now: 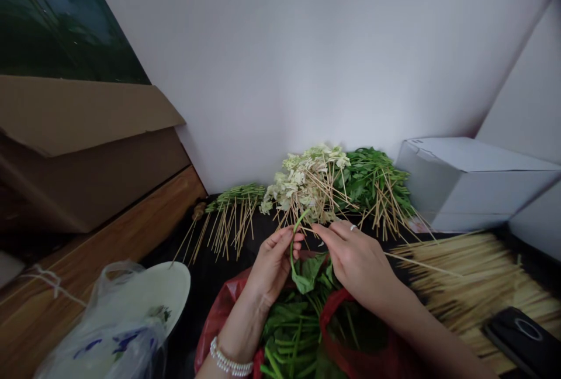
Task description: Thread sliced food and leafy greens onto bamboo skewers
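Observation:
My left hand [275,262], with a beaded bracelet at the wrist, pinches a green leafy stem [300,274] whose leaf hangs down below the fingers. My right hand [353,253], wearing a ring, is closed on a thin wooden skewer [423,264]. The skewer's long end sticks out to the right behind the hand, and its front end points at the stem by my left fingertips. Whether it has pierced the stem I cannot tell. Beneath both hands is a red plastic bag [225,303] full of loose leafy greens [289,326].
Against the wall lie skewered green pieces [239,193], skewered pale leaves [302,174] and skewered dark greens [372,171]. Many bare skewers [473,279] and a black phone [526,335] are at right, near a white box [477,183]. Left are a white plate [173,285], a clear plastic bag [105,344] and a cardboard box [87,162].

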Demonstrator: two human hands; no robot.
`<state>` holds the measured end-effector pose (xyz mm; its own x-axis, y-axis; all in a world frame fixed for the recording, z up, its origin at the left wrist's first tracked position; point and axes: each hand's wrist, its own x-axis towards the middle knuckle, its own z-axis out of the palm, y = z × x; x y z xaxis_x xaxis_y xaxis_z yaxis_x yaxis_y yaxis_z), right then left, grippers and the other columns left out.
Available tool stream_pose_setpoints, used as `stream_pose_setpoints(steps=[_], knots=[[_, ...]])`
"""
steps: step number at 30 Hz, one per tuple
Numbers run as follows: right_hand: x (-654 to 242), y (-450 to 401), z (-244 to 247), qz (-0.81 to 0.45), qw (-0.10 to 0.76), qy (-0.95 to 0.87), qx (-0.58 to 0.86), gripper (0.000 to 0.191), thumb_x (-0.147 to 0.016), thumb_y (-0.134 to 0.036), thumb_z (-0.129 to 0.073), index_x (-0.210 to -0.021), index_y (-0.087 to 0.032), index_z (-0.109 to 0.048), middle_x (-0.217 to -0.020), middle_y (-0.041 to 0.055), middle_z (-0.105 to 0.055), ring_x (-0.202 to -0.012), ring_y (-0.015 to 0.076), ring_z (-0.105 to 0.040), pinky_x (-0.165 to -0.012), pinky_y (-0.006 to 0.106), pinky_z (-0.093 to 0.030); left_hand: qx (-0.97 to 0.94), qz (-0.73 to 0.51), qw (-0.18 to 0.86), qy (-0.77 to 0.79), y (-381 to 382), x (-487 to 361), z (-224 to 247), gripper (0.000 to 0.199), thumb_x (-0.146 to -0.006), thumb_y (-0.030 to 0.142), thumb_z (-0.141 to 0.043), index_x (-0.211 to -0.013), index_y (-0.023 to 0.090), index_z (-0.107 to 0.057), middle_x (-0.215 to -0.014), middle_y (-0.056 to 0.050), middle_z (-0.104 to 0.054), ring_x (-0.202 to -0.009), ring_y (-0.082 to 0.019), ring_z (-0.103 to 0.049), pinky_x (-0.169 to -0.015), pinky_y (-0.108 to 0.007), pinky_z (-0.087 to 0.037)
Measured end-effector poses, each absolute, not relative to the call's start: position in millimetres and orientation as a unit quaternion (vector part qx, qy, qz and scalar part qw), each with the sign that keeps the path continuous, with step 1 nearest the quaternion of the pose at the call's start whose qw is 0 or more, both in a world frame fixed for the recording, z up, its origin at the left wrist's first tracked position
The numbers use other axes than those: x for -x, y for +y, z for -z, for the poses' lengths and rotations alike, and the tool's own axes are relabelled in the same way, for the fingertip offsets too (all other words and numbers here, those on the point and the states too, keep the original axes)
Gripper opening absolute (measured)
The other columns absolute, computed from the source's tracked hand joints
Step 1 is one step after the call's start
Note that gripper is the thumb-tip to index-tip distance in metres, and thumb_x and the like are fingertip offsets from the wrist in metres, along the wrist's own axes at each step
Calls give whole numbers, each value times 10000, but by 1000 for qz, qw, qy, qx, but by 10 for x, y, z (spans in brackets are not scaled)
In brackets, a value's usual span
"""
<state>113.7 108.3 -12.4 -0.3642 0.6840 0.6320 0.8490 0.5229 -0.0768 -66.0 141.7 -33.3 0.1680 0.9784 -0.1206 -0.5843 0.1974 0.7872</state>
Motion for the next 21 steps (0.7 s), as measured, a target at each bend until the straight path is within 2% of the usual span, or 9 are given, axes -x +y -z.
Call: stream_pose_setpoints(steps=[7, 14, 21], knots=[[-1151, 1050, 156, 114, 300, -814, 483, 419, -938, -58, -458, -1270, -210, -662, -911, 44, -694, -718, 177, -673, -583, 275, -461, -298, -568, 695, 324, 1421, 652, 328, 282, -695, 198, -906, -926, 106, -773, -800, -45, -787, -616, -69, -669, -569, -130, -546], [-1169, 1049, 155, 110, 286, -802, 512, 447, -927, -48, -466, -1282, -241, -656, -911, 35, -702, -712, 147, -670, -577, 244, -430, -289, -567, 697, 331, 1427, 639, 322, 214, -724, 161, -875, -909, 109, -779, -786, -46, -786, -598, -69, -661, -549, -129, -537], [-1153, 1062, 184, 107, 282, -805, 511, 423, -948, -75, -466, -1291, -238, -652, -933, 40, -705, -731, 153, -678, -587, 251, -433, -300, -567, 692, 330, 1416, 628, 313, 267, -688, 186, -904, -909, 99, -781, -792, -54, -791, -599, -71, -662, -554, -132, -534]])
